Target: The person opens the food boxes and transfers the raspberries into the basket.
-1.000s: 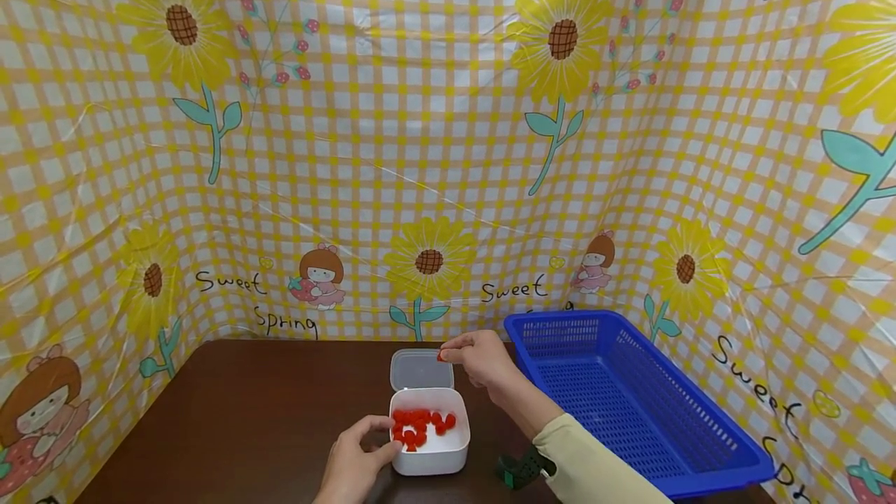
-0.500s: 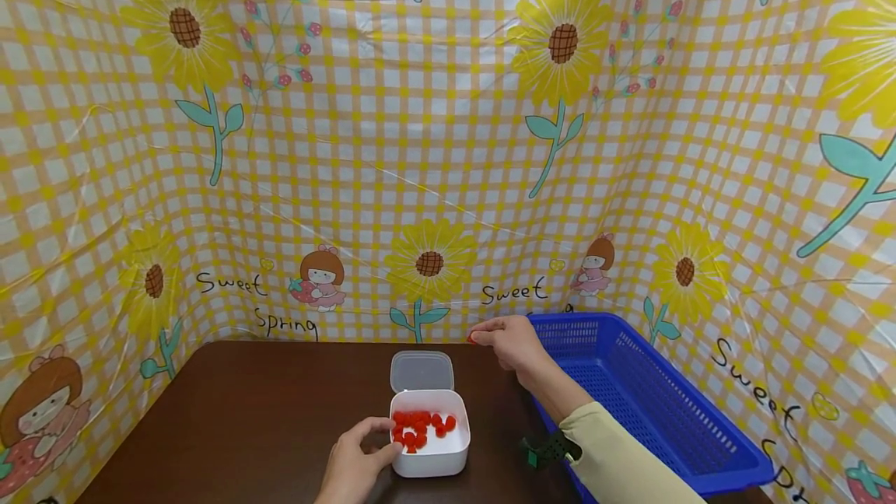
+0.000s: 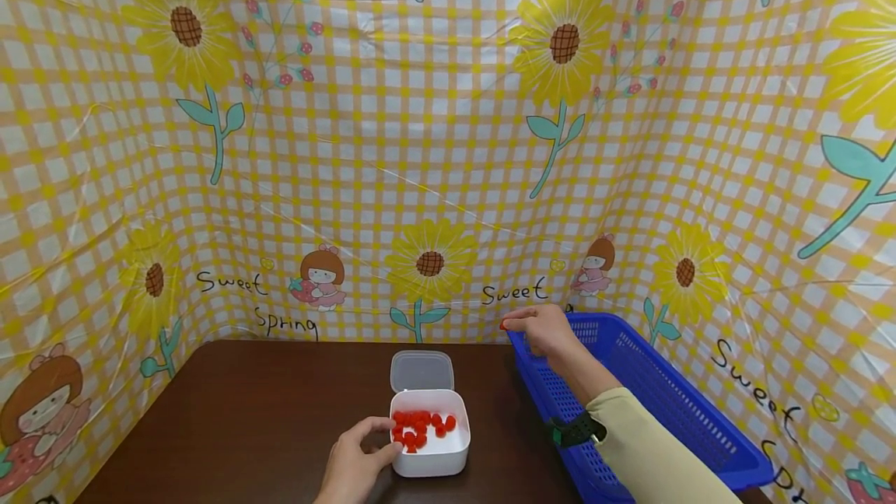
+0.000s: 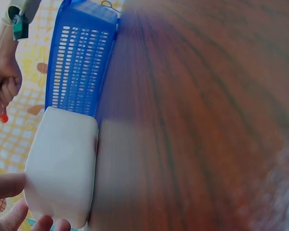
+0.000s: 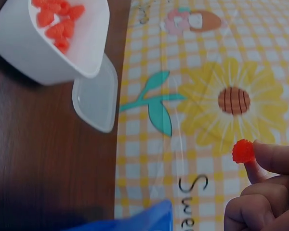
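A white square container [image 3: 430, 463] sits on the brown table, several red raspberries [image 3: 418, 418] inside it. My left hand [image 3: 353, 457] holds its near left corner, thumb and fingertips curved against the wall; the left wrist view shows these fingers [image 4: 17, 214] touching the box. Between thumb and forefinger my right hand [image 3: 542, 330] pinches one raspberry [image 5: 243, 151]. That hand is raised over the far left corner of a blue plastic basket [image 3: 672, 387]. Its other fingers [image 5: 253, 207] are curled in.
Behind the container lies its translucent lid [image 3: 421, 372]. The basket takes up the right side of the table [image 3: 245, 418]. A yellow checked cloth [image 3: 448, 138] with sunflowers hangs around the back and sides.
My right hand has moved rightward and slightly up, carrying the raspberry from above the lid to the basket's far left corner. The left hand and container have stayed put.
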